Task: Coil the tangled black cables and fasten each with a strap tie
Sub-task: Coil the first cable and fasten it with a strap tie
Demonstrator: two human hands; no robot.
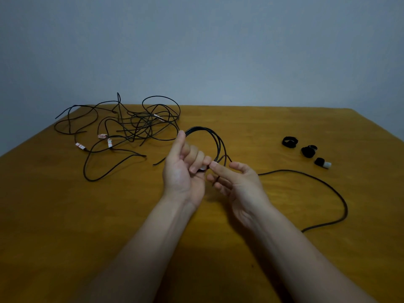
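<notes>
My left hand (185, 167) grips a partly wound coil of black cable (215, 139) above the table's middle, its loops arching up and to the right. My right hand (236, 180) pinches the same cable just beside the left fingers. The cable's loose tail (334, 191) runs right in a wide curve and back toward the near edge. A tangle of black cables (133, 125) with pink-and-white tags lies at the far left. Three black strap ties (289, 141), (308, 151), (322, 162) sit at the right; the nearest has a white end.
The wooden table (65, 215) fills the lower view, with its far edge against a plain grey wall (218, 51). A short cable end (158, 161) lies just left of my left hand.
</notes>
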